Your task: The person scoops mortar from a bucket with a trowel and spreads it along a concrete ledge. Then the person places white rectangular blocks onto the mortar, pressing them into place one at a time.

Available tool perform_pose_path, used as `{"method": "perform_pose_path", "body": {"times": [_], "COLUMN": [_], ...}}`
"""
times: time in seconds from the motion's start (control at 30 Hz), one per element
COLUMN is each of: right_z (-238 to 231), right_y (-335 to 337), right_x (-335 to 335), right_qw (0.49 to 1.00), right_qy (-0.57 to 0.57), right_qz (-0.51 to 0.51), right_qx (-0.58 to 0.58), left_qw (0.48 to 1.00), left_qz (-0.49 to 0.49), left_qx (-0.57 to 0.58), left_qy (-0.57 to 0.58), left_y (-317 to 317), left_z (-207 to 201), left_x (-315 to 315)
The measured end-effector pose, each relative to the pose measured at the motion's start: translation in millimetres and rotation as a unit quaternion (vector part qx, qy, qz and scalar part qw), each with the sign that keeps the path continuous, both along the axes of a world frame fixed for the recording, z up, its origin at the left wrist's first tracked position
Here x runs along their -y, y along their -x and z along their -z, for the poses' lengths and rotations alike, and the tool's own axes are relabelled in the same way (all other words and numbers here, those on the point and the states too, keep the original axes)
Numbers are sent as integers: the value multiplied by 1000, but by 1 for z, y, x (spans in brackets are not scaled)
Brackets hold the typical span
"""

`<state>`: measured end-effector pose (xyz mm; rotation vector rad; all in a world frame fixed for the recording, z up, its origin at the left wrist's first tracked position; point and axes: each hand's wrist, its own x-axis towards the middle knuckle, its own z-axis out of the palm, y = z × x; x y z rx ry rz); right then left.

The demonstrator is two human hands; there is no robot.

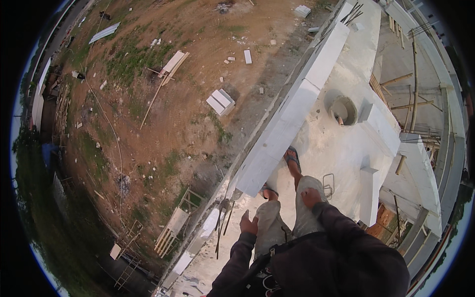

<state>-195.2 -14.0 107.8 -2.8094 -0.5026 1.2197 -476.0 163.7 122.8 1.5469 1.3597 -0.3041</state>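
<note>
My left hand (249,223) hangs beside my left thigh, its fingers partly apart and nothing visible in it. Over my right knee is my right hand (310,198), back upward; its fingers are mostly hidden, and I cannot see anything held. I stand in sandals beside a low wall of white blocks (282,133) along the slab's edge. Ahead to the right, a round bucket (343,110) holds greyish material and a tool with an orange-brown handle. A bent metal loop (328,185) lies on the slab near my right hand.
Loose white blocks (380,127) stand right of the bucket, another (369,195) nearer me. Steel rods (217,232) stick up at the left edge. Beyond the wall the ground drops far below, with stacked blocks (220,102) and wooden scaffolding (172,230). Poles (414,79) stand in an opening at right.
</note>
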Motion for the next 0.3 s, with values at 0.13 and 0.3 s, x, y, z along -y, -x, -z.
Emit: {"method": "perform_pose_path", "body": {"times": [0.13,0.3], "right_z": [17,44], "right_y": [-49,-168], "right_x": [-35,-136], "right_qw": [980,890], "right_qy": [-159,-277], "right_qz": [101,354], "right_qx": [66,73], "left_qw": [937,801], "left_qz": [-342,-542], "left_qx": [72,127], "left_qy": [-15,220], "left_y": [-20,-47], "left_z": [36,66], "left_x": [-29,-75]}}
